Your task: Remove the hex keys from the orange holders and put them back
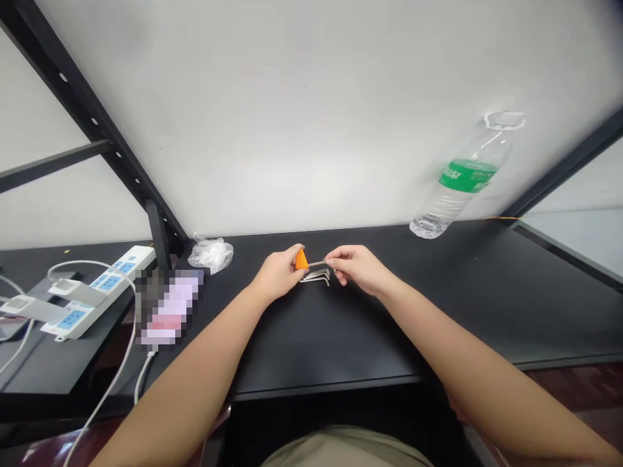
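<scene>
Left hand [278, 275] grips orange holder [302, 260]; right hand [359, 268] pinches hex key [317, 263], apparently seating or freeing it. Next calls for straight alignment.

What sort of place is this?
Probably a desk or workbench in an office or workshop: a black tabletop against a pale wall, a power strip with white plugs in it, and L-shaped metal keys.

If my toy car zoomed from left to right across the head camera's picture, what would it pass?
Long white power strip with blue sockets → crumpled clear plastic bag → left hand → small orange plastic holder → right hand → clear plastic bottle with green label.
</scene>
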Demonstrator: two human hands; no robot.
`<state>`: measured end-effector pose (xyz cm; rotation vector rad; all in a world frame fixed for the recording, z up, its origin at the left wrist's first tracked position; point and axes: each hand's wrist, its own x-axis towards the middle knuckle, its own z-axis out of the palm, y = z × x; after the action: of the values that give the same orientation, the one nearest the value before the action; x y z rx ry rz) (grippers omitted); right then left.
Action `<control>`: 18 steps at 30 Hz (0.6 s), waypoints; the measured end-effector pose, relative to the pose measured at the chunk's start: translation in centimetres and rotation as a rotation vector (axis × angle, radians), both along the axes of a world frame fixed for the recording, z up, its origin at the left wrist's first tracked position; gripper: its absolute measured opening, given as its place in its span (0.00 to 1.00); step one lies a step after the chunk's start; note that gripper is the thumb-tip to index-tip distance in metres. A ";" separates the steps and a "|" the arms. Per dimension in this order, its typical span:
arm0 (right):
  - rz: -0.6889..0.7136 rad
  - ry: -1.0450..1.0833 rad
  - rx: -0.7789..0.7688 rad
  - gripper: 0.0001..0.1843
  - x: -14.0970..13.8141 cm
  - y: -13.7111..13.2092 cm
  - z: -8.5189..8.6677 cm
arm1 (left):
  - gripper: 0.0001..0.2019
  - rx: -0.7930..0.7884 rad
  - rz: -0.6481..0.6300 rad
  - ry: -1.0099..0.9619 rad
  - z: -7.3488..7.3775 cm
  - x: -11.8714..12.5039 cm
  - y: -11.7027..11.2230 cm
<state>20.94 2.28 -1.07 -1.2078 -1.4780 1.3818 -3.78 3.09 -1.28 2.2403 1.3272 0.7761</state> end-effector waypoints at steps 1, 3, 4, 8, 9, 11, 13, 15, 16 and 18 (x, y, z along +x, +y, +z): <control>0.004 0.059 -0.044 0.18 -0.3 -0.1 -0.2 | 0.23 0.003 0.009 -0.001 0.0 0.1 0.0; 0.024 0.154 -0.137 0.19 -1.1 -0.3 -0.5 | 0.20 0.020 0.005 0.007 0.1 0.2 -0.2; 0.041 0.181 -0.176 0.19 -1.5 -0.5 -0.6 | 0.17 0.038 -0.010 0.022 0.2 0.4 -0.4; 0.067 0.174 -0.203 0.20 -3.1 -1.3 -0.9 | 0.18 0.127 -0.072 0.095 0.3 0.9 -0.9; 0.059 0.142 -0.177 0.21 -3.4 -1.4 -0.9 | 0.22 0.136 -0.089 0.098 0.3 1.0 -1.0; 0.052 0.054 -0.108 0.21 -3.6 -1.5 -0.8 | 0.30 0.140 -0.125 0.096 0.1 1.2 -1.0; 0.064 -0.093 0.004 0.18 -3.2 -1.4 -0.6 | 0.32 0.146 -0.137 0.093 -0.2 1.2 -0.8; 0.060 -0.348 0.214 0.15 -2.5 -1.3 -0.2 | 0.31 0.152 -0.102 0.086 -0.4 1.0 -0.4; 0.055 -0.514 0.346 0.14 -2.1 -1.3 -0.1 | 0.30 0.154 -0.074 0.079 -0.5 0.9 -0.2; 0.094 -0.828 0.569 0.10 -1.6 -1.4 0.2 | 0.30 0.155 -0.014 0.063 -0.6 0.4 0.2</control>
<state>19.38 0.90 -0.85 -1.3885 -2.3021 0.4053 -3.34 3.28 -1.86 2.4095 1.3193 0.8358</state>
